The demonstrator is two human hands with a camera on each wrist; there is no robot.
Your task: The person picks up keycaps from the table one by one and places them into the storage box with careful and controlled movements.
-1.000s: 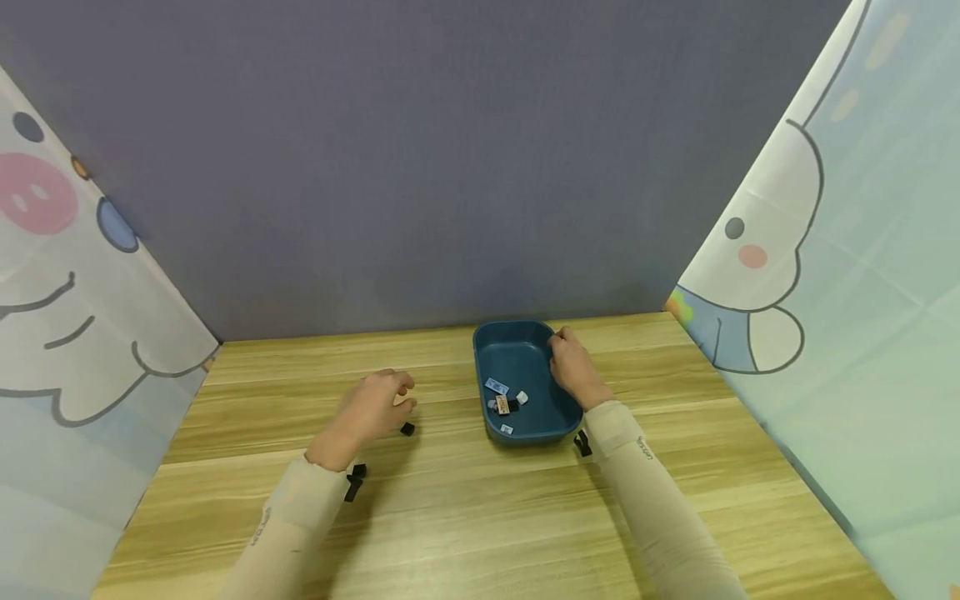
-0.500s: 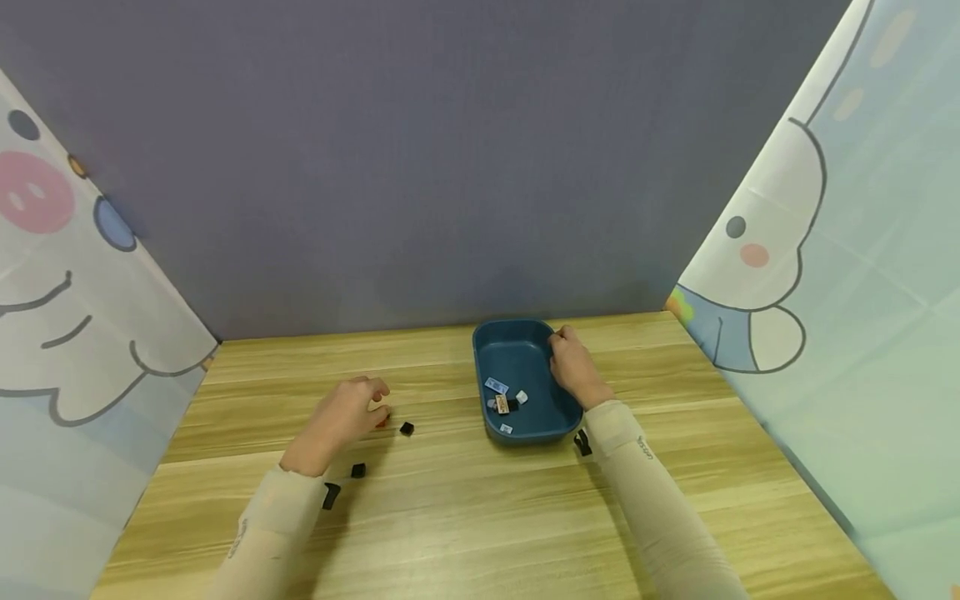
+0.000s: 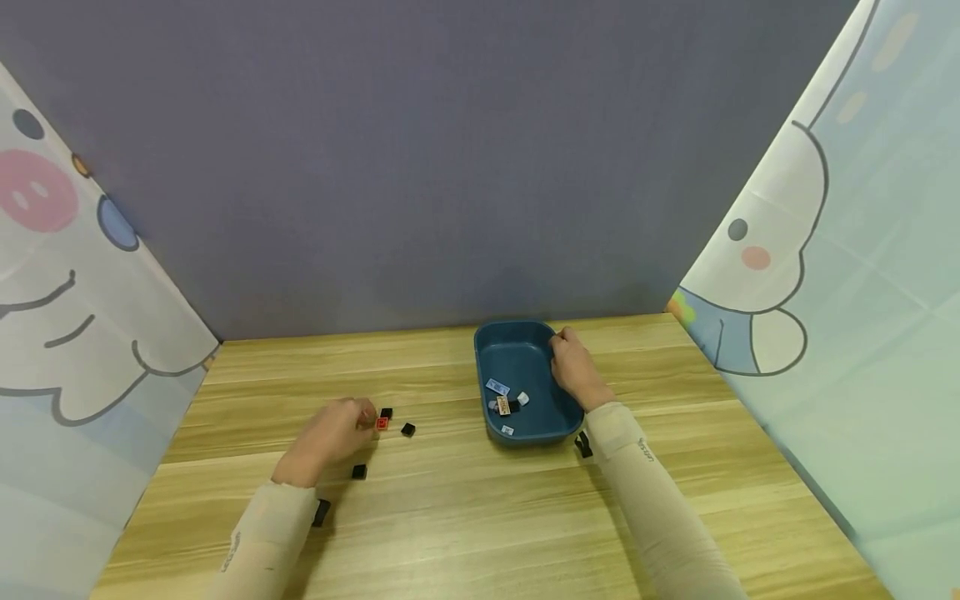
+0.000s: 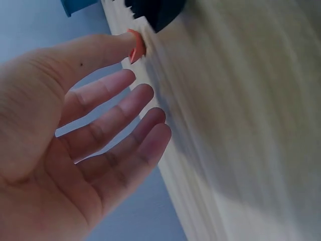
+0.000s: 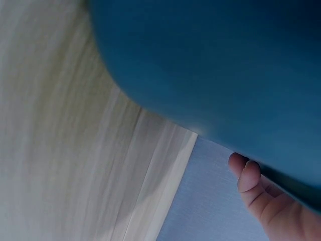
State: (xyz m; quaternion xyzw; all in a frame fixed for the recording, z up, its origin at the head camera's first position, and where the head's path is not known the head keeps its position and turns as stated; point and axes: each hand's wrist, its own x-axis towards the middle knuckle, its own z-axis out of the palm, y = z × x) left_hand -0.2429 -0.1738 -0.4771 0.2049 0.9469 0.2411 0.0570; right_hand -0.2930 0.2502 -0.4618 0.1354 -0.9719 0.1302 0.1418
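Note:
My left hand (image 3: 326, 437) is low over the table's left half, beside a small red square piece (image 3: 382, 423). In the left wrist view its fingers (image 4: 113, 125) are loosely extended and apart, with nothing gripped; the thumb tip overlaps the red piece (image 4: 138, 47), and I cannot tell whether it touches. Small black blocks (image 3: 408, 430) lie around that piece. My right hand (image 3: 576, 371) grips the right rim of a blue plastic bin (image 3: 517, 360). Inside the bin are a light-blue tile (image 3: 497, 387), a tan printed tile (image 3: 503, 406), a white piece (image 3: 522, 398) and other small pieces.
Another black block (image 3: 359, 472) lies nearer me, and a black piece (image 3: 321, 512) is partly behind the left sleeve. A black forked piece (image 3: 582, 444) lies by the right sleeve. A grey partition (image 3: 450, 167) stands behind the wooden table (image 3: 465, 533), with printed cloths at both sides.
My left hand has moved left and slightly toward me, uncovering the red piece and a black block beside it. The right hand and the bin have stayed in place.

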